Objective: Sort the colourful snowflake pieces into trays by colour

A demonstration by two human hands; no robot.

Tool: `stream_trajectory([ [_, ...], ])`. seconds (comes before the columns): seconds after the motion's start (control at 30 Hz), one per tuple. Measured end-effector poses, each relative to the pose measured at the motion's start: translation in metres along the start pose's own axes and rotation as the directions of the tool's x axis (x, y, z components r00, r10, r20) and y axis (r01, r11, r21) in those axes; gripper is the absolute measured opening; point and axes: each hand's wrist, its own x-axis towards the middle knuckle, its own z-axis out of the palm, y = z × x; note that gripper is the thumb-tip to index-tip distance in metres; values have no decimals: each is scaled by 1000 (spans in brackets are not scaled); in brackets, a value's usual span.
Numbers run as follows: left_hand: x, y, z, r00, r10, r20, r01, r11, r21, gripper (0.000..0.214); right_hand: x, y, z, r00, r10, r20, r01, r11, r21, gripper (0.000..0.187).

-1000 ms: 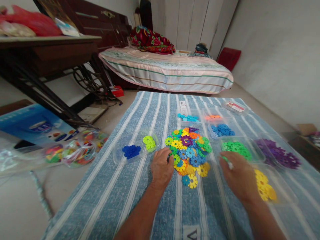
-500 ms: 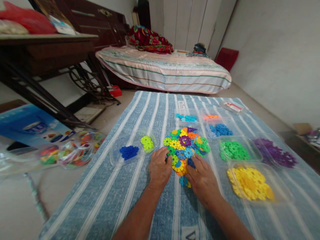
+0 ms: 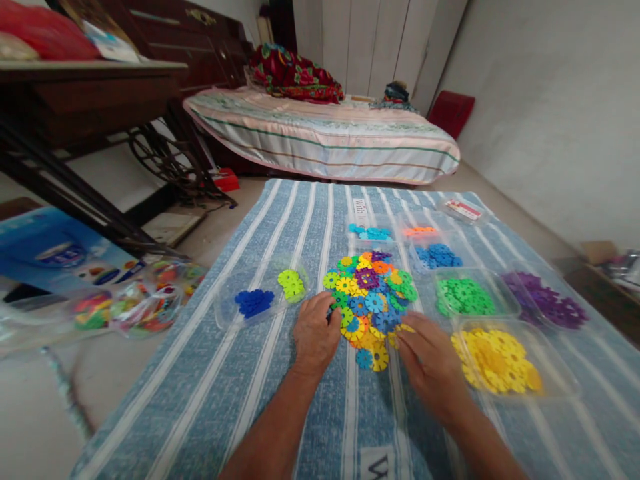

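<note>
A mixed pile of colourful notched plastic discs (image 3: 374,303) lies in the middle of the striped cloth. My right hand (image 3: 433,357), at the pile's near right edge, pinches a yellow notched disc (image 3: 401,329) between thumb and fingers. My left hand (image 3: 316,330) rests at the pile's left side with its fingers curled in. Something small and dark shows between its thumb and index finger, too hidden to name. Beyond my right hand stands a clear tub (image 3: 563,373) of yellow discs (image 3: 495,360).
Green discs (image 3: 465,297), purple discs (image 3: 553,300), blue discs (image 3: 436,257), light blue discs (image 3: 370,232) and orange discs (image 3: 419,231) sit in clear tubs at right and behind. A left tub holds dark blue discs (image 3: 254,303) and lime discs (image 3: 291,285). A bed (image 3: 325,147) stands beyond.
My right hand has drawn back to the right from the pile and now has a yellow disc in its fingers. My left hand stays by the pile. The view has shifted slightly.
</note>
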Motion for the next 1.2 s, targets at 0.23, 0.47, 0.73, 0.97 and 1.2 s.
stream_trajectory([
  [0.23, 0, 0, 1, 1000, -1, 4, 1, 1000, -4, 15, -9, 41, -76, 988, 91, -122, -134, 900, -416, 21],
  [0.47, 1, 0, 1, 1000, -15, 15, 15, 1000, 1, 15, -20, 25, -55, 992, 122, -11, -118, 921, -370, 22],
  [0.73, 1, -1, 0, 1000, -10, 12, 10, 1000, -19, 12, -4, 6, 11, 975, 159, 158, -80, 906, -416, 19],
  [0.97, 1, -1, 2, 1000, -16, 5, 16, 1000, -24, 9, -16, 11, 18, 954, 176, 244, -47, 887, -459, 17],
  [1.2, 1, 1, 0, 1000, -7, 11, 7, 1000, -19, 9, -11, 14, -20, 999, -24, -30, 11, 926, -377, 13],
])
